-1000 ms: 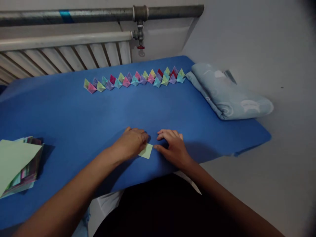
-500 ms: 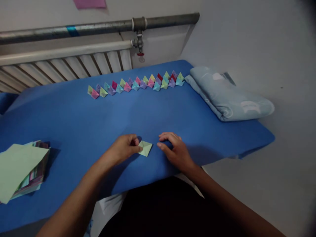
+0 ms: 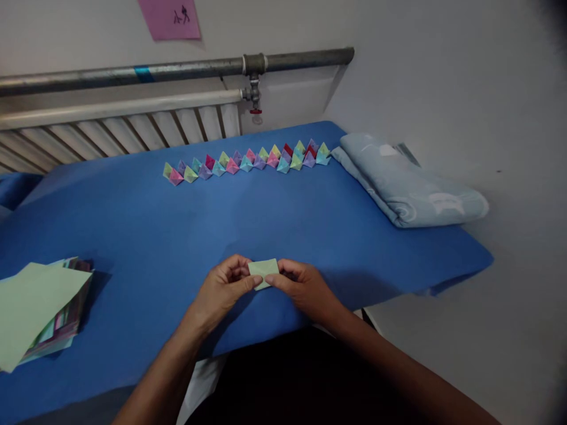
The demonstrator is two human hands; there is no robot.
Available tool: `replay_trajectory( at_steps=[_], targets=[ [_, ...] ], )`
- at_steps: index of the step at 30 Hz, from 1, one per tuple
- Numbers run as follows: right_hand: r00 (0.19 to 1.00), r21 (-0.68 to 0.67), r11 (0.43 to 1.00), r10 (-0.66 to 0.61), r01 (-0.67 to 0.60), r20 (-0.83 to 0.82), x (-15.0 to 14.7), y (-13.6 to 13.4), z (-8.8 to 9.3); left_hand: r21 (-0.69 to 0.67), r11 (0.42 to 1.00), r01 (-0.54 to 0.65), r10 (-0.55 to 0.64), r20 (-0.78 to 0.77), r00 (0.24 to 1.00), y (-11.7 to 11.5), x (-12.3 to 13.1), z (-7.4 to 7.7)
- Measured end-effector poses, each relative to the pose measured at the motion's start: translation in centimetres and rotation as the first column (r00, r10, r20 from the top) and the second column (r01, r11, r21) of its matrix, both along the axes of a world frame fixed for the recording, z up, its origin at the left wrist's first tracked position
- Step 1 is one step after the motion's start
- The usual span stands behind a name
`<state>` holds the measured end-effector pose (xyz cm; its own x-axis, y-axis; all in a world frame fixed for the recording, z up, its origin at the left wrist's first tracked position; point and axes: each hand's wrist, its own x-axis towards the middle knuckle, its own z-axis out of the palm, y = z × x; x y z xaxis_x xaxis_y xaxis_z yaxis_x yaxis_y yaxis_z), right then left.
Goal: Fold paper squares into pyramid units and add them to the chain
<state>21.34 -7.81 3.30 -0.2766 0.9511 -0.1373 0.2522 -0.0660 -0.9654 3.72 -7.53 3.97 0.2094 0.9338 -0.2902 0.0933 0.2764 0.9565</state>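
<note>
A small folded piece of pale green paper point(image 3: 264, 267) is held between both hands, near the front edge of the blue-covered surface point(image 3: 212, 218). My left hand point(image 3: 225, 283) pinches its left side, thumb on top and fingers curled behind. On the right side, my right hand point(image 3: 305, 287) grips it the same way, its thumb lying on the paper's lower part. The two thumb tips are close together. Its underside and the fingertips behind it are hidden.
Folded paper pieces point(image 3: 233, 165) in many colours stand in two rows at the back. A stack of paper sheets point(image 3: 44, 301) lies at the left. A folded light-blue blanket point(image 3: 411, 183) sits at the right, by the wall. Behind are a radiator point(image 3: 133, 133) and a pipe point(image 3: 190, 69).
My right hand has come in from the right and taken hold of the green paper, which was in my left hand alone. The paper has turned. The view has tilted up slightly.
</note>
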Motion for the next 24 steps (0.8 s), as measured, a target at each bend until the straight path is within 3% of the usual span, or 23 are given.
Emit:
replay_trajectory(
  at_steps=[3,5,9,12,14,16,20,24],
  targets=[
    [0.985,0.223,0.974,-0.009,-0.03,0.171,0.2,0.2,-0.3,0.157,0.975,0.157,-0.122,-0.212,0.97,0.3,-0.6,0.4],
    [0.954,0.411,0.903,-0.002,-0.127,0.299,0.4,0.5,-0.5,0.335,0.902,0.271,-0.121,-0.408,0.905,0.6,-0.8,0.5],
    [0.792,0.609,0.698,-0.097,-0.377,0.602,0.9,1.5,-1.1,0.611,0.637,0.47,0.111,-0.675,0.729,1.1,-0.4,-0.7],
    [0.69,0.631,0.616,-0.189,-0.471,0.699,1.1,1.8,-1.8,0.665,0.513,0.542,0.282,-0.727,0.625,1.1,0.2,-2.2],
    [0.664,0.624,0.598,-0.195,-0.503,0.722,1.1,1.8,-2.2,0.657,0.485,0.577,0.324,-0.748,0.579,0.7,0.4,-3.0],
    [0.655,0.6,0.6,-0.161,-0.529,0.738,1.0,1.5,-2.6,0.63,0.494,0.599,0.312,-0.772,0.554,0.1,0.5,-3.3],
    [0.658,0.539,0.621,-0.049,-0.569,0.752,1.2,0.9,-3.0,0.606,0.514,0.607,0.266,-0.785,0.559,-1.4,0.1,-3.4],
    [0.708,0.557,0.632,-0.018,-0.539,0.706,1.7,0.6,-3.0,0.672,0.472,0.571,0.349,-0.737,0.578,-2.5,-0.2,-3.8]
  ],
)
